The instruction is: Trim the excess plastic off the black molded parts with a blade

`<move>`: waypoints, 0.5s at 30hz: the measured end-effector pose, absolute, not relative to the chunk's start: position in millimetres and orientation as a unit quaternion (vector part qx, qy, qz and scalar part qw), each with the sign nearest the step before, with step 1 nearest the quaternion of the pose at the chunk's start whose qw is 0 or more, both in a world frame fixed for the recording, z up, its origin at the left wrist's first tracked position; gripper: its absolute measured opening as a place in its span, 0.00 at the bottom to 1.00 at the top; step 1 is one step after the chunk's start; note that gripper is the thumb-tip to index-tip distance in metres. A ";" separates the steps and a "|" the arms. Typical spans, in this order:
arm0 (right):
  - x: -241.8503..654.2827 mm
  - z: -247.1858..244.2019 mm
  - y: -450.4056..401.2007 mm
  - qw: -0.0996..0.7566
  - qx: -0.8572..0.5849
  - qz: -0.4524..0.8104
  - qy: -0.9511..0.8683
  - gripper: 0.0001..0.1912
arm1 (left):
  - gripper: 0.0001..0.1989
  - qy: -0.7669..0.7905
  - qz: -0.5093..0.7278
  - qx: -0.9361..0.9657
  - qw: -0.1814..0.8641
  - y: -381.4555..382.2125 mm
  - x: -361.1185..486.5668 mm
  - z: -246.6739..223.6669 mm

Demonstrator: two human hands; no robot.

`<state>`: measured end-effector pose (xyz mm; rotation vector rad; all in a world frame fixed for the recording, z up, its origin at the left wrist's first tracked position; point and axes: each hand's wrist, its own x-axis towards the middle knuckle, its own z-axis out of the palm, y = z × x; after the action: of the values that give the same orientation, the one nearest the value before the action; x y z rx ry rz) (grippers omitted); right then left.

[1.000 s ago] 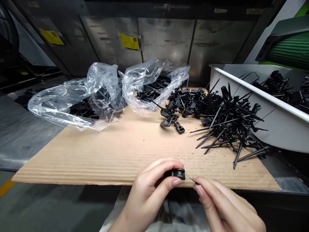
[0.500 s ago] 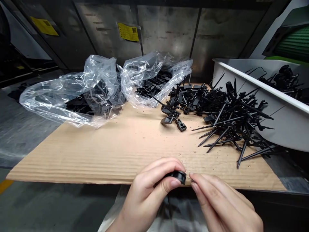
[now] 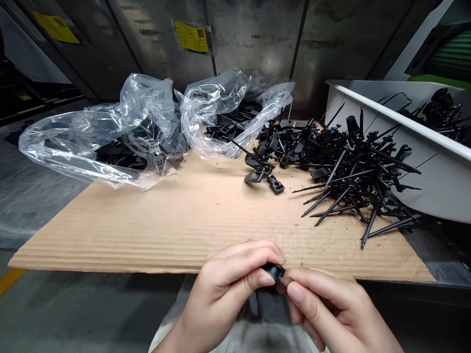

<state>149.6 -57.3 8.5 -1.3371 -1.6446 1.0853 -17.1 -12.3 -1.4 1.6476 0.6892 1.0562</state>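
This is a work spot in front of a wall of dull metal panels (image 3: 253, 44), and a big sheet of ridged cardboard (image 3: 121, 230) lies flat on the bench.

Near the front edge of the cardboard, the left hand (image 3: 224, 289) is curled shut and holds a small black plastic part (image 3: 274, 271) between its thumb and fingers. The right hand (image 3: 324, 304) is pinched narrow, right up against that part. Its fingers hide what they may be gripping, so I cannot tell. Small parts like this stay steady when both hands stay close and the grip is firm.

At 12 o'clock, two small black pieces (image 3: 275, 184) lie on the cardboard. At 1 o'clock is a messy pile of black plastic spikes (image 3: 353, 181). At 2 o'clock, a tilted white tub (image 3: 434, 181) holds more black pieces. At 11 o'clock, clear plastic bags (image 3: 99, 142) hold black parts too.
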 end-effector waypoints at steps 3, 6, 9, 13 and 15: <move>149.7 6.1 -59.3 0.415 -0.519 0.369 -0.650 0.12 | 0.11 0.280 0.436 0.690 0.505 -11.8 -16.9 -2.0; 151.2 3.0 -60.5 0.465 -0.520 0.286 -0.658 0.08 | 0.09 0.280 0.438 0.692 0.502 -10.8 -16.0 -1.9; 152.3 1.5 -59.9 0.464 -0.502 0.261 -0.682 0.08 | 0.09 0.279 0.437 0.696 0.497 -10.1 -15.3 -1.4; 152.3 2.2 -58.7 0.446 -0.491 0.284 -0.692 0.11 | 0.10 0.273 0.440 0.707 0.482 -9.8 -14.6 -1.3; 151.4 2.9 -59.5 0.426 -0.502 0.309 -0.686 0.10 | 0.10 0.272 0.446 0.711 0.472 -10.2 -14.5 -1.7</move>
<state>151.4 -59.5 2.9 -1.2536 -1.7152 0.7730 -14.5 -10.2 -1.7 1.7401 0.6662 1.0911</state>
